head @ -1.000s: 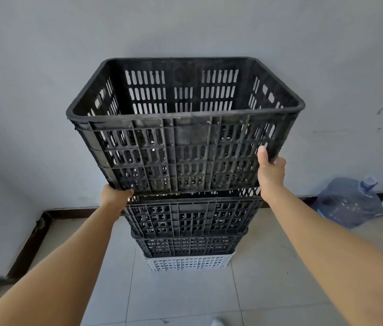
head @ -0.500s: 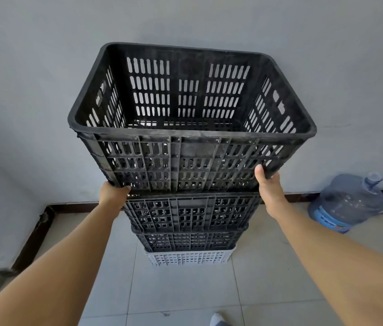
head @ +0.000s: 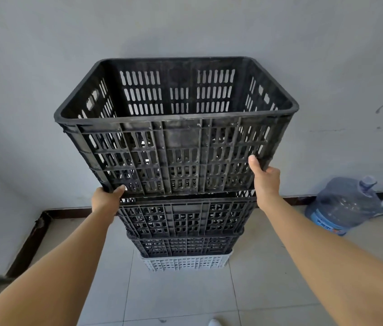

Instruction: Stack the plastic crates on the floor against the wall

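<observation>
Black slotted plastic fills the middle of the view: the top crate (head: 176, 128) is up at the head of the stack, open side up and nothing inside it, its far wall close against the grey wall (head: 44, 55). The left hand (head: 105, 201) is wrapped around the crate's lower left corner, thumb laid across the front lattice, the other fingers tucked out of sight behind the corner. Over on the other side, the right hand (head: 264, 182) clamps the lower right corner, thumb pointing up along the front face, fingers curled around the side. Both arms are stretched out long towards it.

Whether the crate's base is fully seated or just above the one beneath, the view does not tell; its bottom edge meets the rim of the second black crate (head: 185, 217) with no clear gap. Below that sits a third black crate (head: 185, 247), nested deep, and at the very bottom a white crate (head: 185, 263) resting on the pale tiled floor (head: 174, 297). The whole stack stands against the wall, where a dark skirting board (head: 30, 243) runs round the corner at the left.

Off to the right, well apart from the stack, a blue water bottle (head: 343, 205) lies tilted on the floor by the wall.
</observation>
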